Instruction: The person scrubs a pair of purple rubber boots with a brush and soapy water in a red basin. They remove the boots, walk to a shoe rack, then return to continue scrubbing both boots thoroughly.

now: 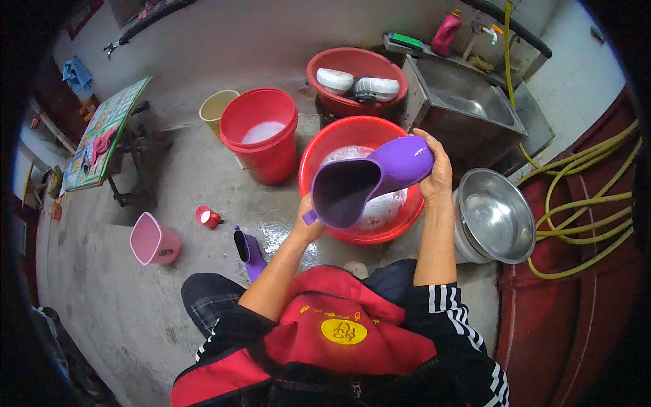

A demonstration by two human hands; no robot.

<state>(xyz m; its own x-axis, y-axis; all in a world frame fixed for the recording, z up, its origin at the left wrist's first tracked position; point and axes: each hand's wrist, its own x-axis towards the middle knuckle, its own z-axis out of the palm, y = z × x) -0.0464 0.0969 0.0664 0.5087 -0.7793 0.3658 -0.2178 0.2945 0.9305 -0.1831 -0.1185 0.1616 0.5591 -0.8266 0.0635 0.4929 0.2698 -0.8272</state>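
A purple rubber boot (402, 162) is held tilted over a red plastic basin (311, 152) with soapy water (382, 211) in it. My left hand (308, 224) grips the boot's open top near its pull tab, and its fingers are partly hidden behind the shaft. At the foot end, my right hand (436, 168) is wrapped round the toe. The dark inside of the boot faces me. Another purple boot (254, 262) is on the wet floor by my left knee, partly covered by my left forearm.
Left of the basin stand a red bucket (282, 157) with suds and a cream bin (212, 104). A pink bin (165, 246) and red mug (207, 217) are on the floor. Behind, a basin (315, 84) holds white shoes (376, 87) beside a steel sink (457, 109). Metal bowls (501, 213) stand right.
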